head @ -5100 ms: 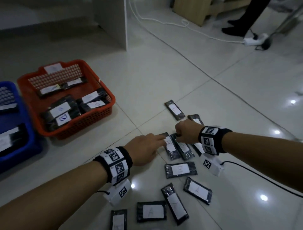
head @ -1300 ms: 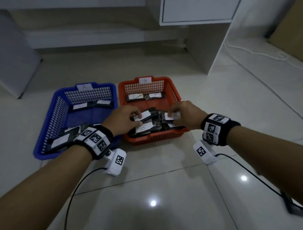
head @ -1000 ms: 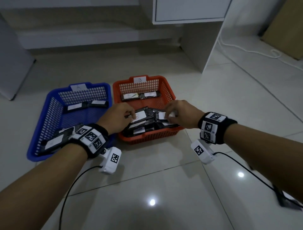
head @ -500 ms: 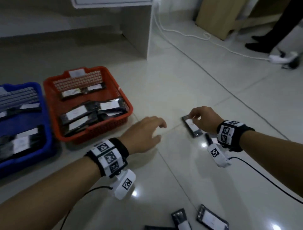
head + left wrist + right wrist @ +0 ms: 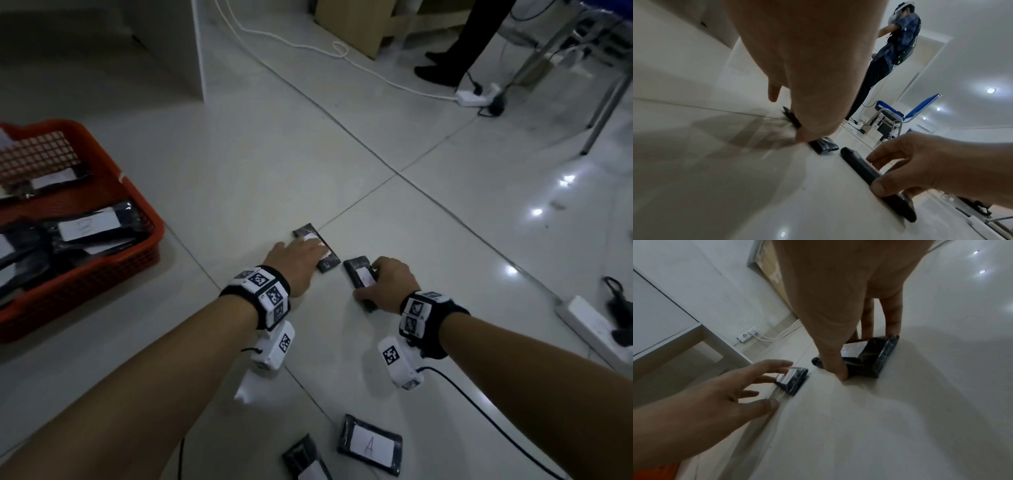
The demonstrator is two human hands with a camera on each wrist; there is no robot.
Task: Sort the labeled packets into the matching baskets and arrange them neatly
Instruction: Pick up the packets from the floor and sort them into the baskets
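Two black packets with white labels lie side by side on the tiled floor. My left hand [image 5: 301, 248] lies on the far packet [image 5: 328, 265] with straight, spread fingers [image 5: 777, 368]. The right hand [image 5: 371, 284] pinches the near packet [image 5: 356, 269] by its long edges, thumb on one side and fingers on the other, as the right wrist view shows on that packet [image 5: 879, 360]. Its label is partly hidden by the hand. The red basket [image 5: 154, 219] holding several labeled packets stands at the left. The blue basket is out of view.
A packet marked A [image 5: 370, 445] and another packet [image 5: 306, 460] lie near the bottom edge. A white power strip [image 5: 589, 325] with black plugs sits at the right. Farther back are a white cable [image 5: 339, 51], a second strip [image 5: 472, 97], a standing person's legs [image 5: 445, 68] and a cabinet panel [image 5: 197, 51].
Both hands have left the red basket and swung right to the floor. The left hand has come down on the far packet and the right hand has closed round the near one.
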